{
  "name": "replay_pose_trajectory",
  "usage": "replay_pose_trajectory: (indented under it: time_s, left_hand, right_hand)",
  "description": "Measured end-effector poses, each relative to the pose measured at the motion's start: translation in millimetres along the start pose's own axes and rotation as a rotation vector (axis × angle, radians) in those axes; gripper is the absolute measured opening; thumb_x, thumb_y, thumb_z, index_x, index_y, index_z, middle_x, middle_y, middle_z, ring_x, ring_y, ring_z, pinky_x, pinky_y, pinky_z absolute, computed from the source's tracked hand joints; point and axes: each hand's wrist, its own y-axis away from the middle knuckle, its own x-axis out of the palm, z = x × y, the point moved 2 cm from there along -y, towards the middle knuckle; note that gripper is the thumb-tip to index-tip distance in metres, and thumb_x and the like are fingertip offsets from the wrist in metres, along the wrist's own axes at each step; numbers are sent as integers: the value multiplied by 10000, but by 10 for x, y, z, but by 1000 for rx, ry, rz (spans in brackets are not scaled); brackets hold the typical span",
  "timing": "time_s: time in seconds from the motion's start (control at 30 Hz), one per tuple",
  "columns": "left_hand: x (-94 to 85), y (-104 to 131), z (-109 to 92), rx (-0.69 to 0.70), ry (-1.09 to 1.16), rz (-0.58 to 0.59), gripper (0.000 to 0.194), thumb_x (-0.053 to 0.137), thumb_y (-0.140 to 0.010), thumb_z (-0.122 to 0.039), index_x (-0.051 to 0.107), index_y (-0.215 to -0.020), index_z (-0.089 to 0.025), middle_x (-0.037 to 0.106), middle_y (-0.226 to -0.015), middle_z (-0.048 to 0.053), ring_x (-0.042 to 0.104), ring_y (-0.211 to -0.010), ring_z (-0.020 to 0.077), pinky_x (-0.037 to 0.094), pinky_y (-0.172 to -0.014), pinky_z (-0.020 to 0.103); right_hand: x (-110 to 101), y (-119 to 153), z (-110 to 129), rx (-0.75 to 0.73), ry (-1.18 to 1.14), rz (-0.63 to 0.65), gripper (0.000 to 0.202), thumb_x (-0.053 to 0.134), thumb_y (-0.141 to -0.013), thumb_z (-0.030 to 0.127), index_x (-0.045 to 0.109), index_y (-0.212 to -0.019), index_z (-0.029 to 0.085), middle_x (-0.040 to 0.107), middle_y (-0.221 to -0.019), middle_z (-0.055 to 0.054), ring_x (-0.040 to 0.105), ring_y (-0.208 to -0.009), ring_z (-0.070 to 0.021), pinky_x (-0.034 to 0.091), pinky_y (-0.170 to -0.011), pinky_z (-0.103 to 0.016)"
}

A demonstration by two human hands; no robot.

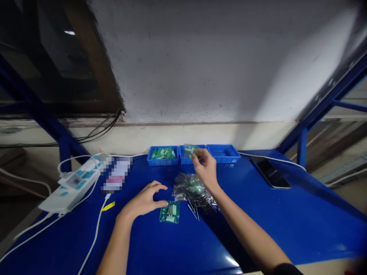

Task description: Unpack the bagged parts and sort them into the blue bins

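Note:
My right hand (205,165) pinches a small green-tinted plastic bag (189,149) by its edge, over the middle blue bin (186,160). Fingers apart, my left hand (147,199) is beside another green bag (169,212) lying flat on the table, with screws and pale pieces visible inside. Its thumb tip is at that bag's upper left corner; whether it touches, I cannot tell. Between the hands lies a heap of clear bags (183,185) and loose long screws (200,202). What the middle bin holds is mostly hidden by the bag and hand.
The left blue bin (163,163) contains several green bags; the right blue bin (223,159) stands against the middle one. A dark phone (269,172) lies at right. A white power strip (71,187) with cables and a blurred-out phone-like object (117,173) are at left.

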Motion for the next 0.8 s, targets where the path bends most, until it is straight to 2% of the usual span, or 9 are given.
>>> replay_pose_trajectory:
  time_s: [0.07,0.17,0.23,0.33,0.4,0.6,0.7,0.8]
  left_hand:
    - [-1,18,68,-35,22,33,449,682,-687,-416,600,-1109,-284,516,-1113,54,567,-902,217,494,-737,293]
    - [66,-9,76,-20,24,40,480,725,-624,-392,605,-1076,-285,497,-1090,36,555,-899,215,480,-740,288]
    - [107,-39,78,-1,0,25,408,692,-660,-364,607,-1049,-275,501,-1066,31,551,-915,214,465,-771,293]
    - [121,-71,124,-1,-14,-22,260,563,-760,-267,610,-1015,-254,534,-1012,33,561,-917,203,443,-821,303]
    - [113,-80,165,-9,-7,-52,248,515,-777,-217,615,-1002,-249,559,-972,38,562,-962,209,426,-864,312]
    - [124,-97,238,-78,-20,-161,221,573,-739,-216,635,-950,-233,597,-873,48,532,-1039,266,407,-889,365]
    - [138,-123,226,-69,-32,-203,180,559,-751,-212,635,-913,-220,567,-857,38,561,-931,232,423,-844,335]
    - [107,-145,171,-71,-20,-256,134,551,-766,-238,625,-875,-212,534,-897,29,566,-785,179,438,-760,298]
  right_hand:
    - [177,-194,-2,-28,176,82,242,470,-841,292,530,-1030,153,635,-732,-29,594,-658,-158,440,-643,-252]
    - [513,-403,-47,1,544,304,339,404,-874,229,435,-1198,136,674,-851,-69,641,-809,-191,441,-740,-269]
    - [707,-495,-78,34,665,390,350,423,-859,184,435,-1202,119,679,-930,-118,642,-897,-228,440,-775,-294]
    - [924,-584,-100,72,722,472,316,505,-806,147,506,-1116,84,667,-974,-188,638,-945,-273,451,-785,-320]
    - [1023,-611,-94,89,760,527,322,542,-792,153,523,-1102,67,655,-1006,-213,630,-978,-275,456,-799,-316]
    - [1152,-576,-36,93,816,617,301,533,-824,203,569,-1098,86,646,-1058,-219,614,-1033,-271,451,-838,-342]
    - [1109,-535,-15,87,810,614,273,480,-860,229,604,-1054,82,659,-1031,-222,623,-1008,-291,445,-837,-375]
    - [948,-413,34,51,775,585,350,402,-908,299,583,-1110,78,673,-997,-206,631,-970,-301,440,-821,-388]
